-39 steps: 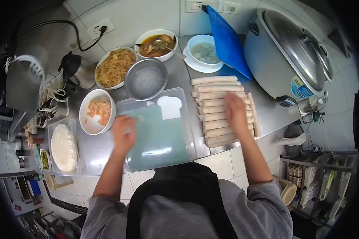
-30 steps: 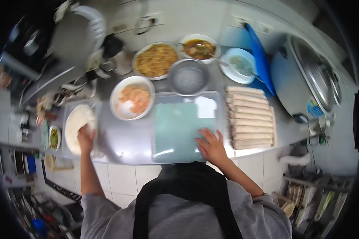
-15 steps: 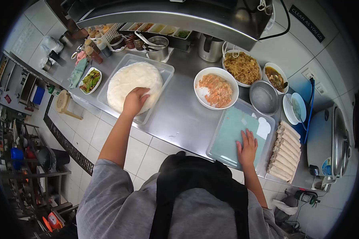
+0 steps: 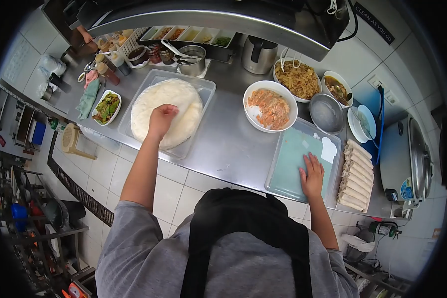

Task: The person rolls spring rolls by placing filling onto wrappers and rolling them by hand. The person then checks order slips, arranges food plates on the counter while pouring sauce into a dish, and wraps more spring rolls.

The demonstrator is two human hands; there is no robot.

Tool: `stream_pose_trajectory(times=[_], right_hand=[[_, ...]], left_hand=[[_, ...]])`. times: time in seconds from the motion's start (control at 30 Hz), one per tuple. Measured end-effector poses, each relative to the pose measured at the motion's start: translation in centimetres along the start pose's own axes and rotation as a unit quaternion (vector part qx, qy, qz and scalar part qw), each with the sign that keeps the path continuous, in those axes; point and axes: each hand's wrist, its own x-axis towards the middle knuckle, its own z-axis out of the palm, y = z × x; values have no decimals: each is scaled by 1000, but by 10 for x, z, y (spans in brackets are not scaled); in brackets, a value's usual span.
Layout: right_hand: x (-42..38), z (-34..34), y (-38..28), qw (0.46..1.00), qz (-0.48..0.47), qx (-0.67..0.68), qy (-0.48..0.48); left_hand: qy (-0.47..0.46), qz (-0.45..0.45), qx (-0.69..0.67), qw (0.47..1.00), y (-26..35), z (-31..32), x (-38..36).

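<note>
Steel covers the table (image 4: pixel 223 144) we stand at, and our work is spread along it. Our left hand (image 4: pixel 161 118) rests on the stack of white wrappers (image 4: pixel 146 107), fingers curled down and pinching at the top sheet near the middle of the stack; whether a sheet is actually lifted, we cannot tell. The wrappers lie in a clear plastic tray (image 4: pixel 203 92) at the left part of the table. Our right hand (image 4: pixel 313 174) lies flat with fingers spread apart, pressing on the pale green board (image 4: pixel 293 159), which sits in a second clear tray (image 4: pixel 335 149) close to the near edge.

Just right of that tray lies a row of finished rolls (image 4: pixel 355 175), side by side. Behind the board stands a white bowl of orange and white filling (image 4: pixel 269 108), then a bowl of brown noodles (image 4: pixel 298 79), an empty metal bowl (image 4: pixel 327 113) and a small bowl of sauce (image 4: pixel 337 90). A small dish of greens (image 4: pixel 106 107) sits left of the wrapper tray.
</note>
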Motion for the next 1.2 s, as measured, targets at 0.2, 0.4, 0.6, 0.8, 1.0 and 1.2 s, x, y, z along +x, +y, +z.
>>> stream_pose_trajectory(times=[0.2, 0.4, 0.6, 0.8, 1.0, 1.2], right_hand=[[0, -1, -1, 1000, 3, 2, 2], [1, -1, -1, 1000, 0, 15, 11], [0, -1, 0, 1000, 7, 16, 20], [0, -1, -1, 999, 22, 14, 24], [-1, -3, 1, 999, 1, 25, 44], [-6, -2, 13, 967, 2, 240, 83]], left_hand=[[-132, -6, 85, 988, 2, 1, 7], [-94, -132, 6, 987, 11, -19, 15], [105, -42, -83, 990, -1, -79, 74], [355, 213, 75, 907, 30, -182, 126], [14, 224, 199, 954, 184, -45, -1], [-352, 202, 32, 913, 219, 110, -125]])
